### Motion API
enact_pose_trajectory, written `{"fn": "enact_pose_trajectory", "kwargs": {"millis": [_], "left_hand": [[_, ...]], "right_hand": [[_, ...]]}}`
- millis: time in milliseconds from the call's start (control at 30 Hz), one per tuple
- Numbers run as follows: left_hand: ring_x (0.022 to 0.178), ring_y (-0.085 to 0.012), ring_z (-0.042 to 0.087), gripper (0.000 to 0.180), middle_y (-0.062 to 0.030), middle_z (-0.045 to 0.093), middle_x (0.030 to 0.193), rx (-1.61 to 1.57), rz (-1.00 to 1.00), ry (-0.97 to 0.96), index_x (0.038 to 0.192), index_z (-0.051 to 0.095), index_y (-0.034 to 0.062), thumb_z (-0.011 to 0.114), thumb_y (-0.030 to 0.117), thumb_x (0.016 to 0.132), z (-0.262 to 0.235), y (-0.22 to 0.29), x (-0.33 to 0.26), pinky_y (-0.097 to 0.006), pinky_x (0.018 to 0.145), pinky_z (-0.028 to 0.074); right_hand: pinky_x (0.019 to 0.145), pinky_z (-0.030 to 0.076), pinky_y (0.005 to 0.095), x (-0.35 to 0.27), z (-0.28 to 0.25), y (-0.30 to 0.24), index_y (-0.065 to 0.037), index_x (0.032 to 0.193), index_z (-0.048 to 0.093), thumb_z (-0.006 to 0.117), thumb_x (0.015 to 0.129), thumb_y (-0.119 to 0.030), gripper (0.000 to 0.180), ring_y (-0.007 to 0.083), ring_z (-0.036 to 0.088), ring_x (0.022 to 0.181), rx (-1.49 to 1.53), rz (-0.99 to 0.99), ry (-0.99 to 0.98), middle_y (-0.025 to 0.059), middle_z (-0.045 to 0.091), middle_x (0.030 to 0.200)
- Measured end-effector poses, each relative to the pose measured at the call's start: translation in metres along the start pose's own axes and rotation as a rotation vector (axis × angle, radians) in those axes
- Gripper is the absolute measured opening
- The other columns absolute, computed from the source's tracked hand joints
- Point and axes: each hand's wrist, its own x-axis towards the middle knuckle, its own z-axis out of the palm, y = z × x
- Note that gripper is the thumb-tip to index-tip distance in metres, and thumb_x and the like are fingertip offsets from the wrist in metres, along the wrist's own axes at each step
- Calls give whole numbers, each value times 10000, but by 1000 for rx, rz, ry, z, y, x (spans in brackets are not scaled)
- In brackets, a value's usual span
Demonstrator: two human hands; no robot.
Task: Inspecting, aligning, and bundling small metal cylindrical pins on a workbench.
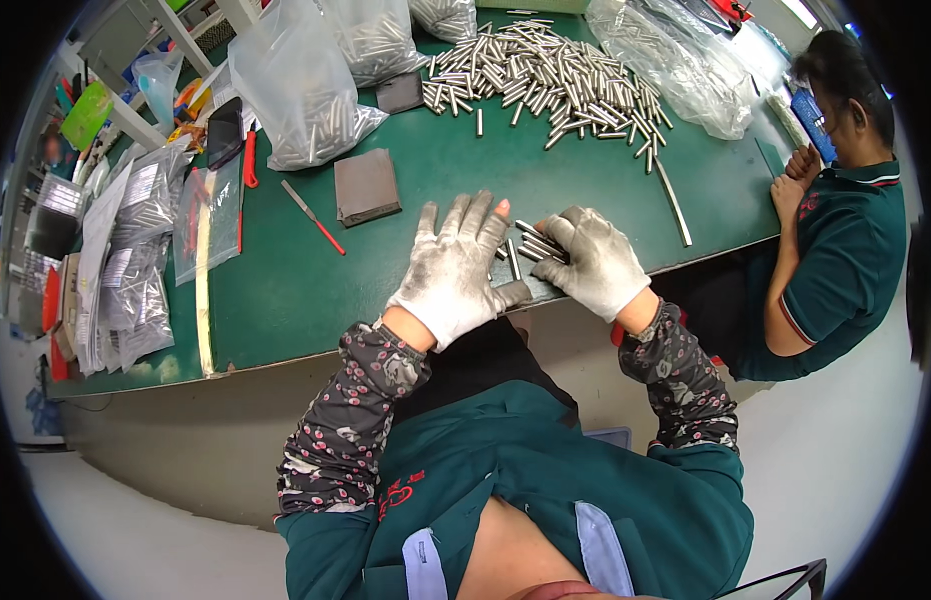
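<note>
My left hand (454, 262), in a worn white-grey work glove with one bare fingertip, lies flat on the green table with its fingers stretched out. Its thumb points toward the right hand, near a few short steel pins (513, 260). My right hand (594, 258), gloved too, curls its fingers over a small bunch of steel pins (537, 241) that stick out to its left. What lies beneath either palm is hidden. Farther back spreads a big loose pile of similar steel pins (546, 75).
A grey-brown block (367, 187) and a red-handled file (314, 217) lie left of my hands. Plastic bags of pins (316, 110) stand behind. A metal strip (674, 205) lies right. Bagged parts (141, 250) crowd the left end. A co-worker (836, 220) sits at the right.
</note>
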Motion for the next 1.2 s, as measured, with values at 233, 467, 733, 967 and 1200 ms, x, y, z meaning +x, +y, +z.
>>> {"fn": "enact_pose_trajectory", "kwargs": {"millis": [233, 467, 733, 967, 1200], "left_hand": [[1290, -322, 411, 684, -146, 515, 1294, -124, 122, -27, 1264, 526, 44, 717, 397, 709, 5, -7, 2, -517, 1095, 263], [1115, -343, 535, 602, -120, 587, 1123, -126, 1, 218, 1130, 598, 66, 794, 265, 596, -3, -8, -4, -452, 997, 404], [1011, -311, 564, 379, -105, 603, 1036, -187, -38, 201, 949, 660, 75, 758, 234, 619, 0, -6, 0, -425, 891, 456], [1019, -282, 560, 173, -61, 618, 1030, -125, -206, 215, 841, 685, 109, 690, 174, 681, 11, 2, 28, -409, 905, 432], [1010, -270, 566, 137, -44, 629, 1021, -207, -10, 177, 811, 682, 124, 662, 50, 697, 17, 1, 33, -404, 888, 442]], "right_hand": [[673, 521, 436, 3, 5, -11, -41, 877, 573, 648, 785, -331, 314, 337, 631, 814, -131, 308, 30, 160, 602, 853], [726, 522, 448, 3, -1, -20, -48, 1109, 564, 672, 745, -400, 518, 342, 631, 889, 14, 264, 49, 189, 611, 972], [791, 531, 429, 12, 0, -17, -93, 1215, 580, 650, 748, -335, 531, 342, 602, 983, -5, 48, -95, 164, 553, 1118], [711, 543, 441, 10, 9, -16, -74, 1032, 595, 601, 750, -221, 318, 335, 622, 907, -67, 191, 74, 150, 570, 1030], [687, 536, 447, 7, 5, 6, -85, 963, 600, 601, 771, -210, 229, 337, 624, 869, -89, 221, 153, 154, 570, 988]]}}
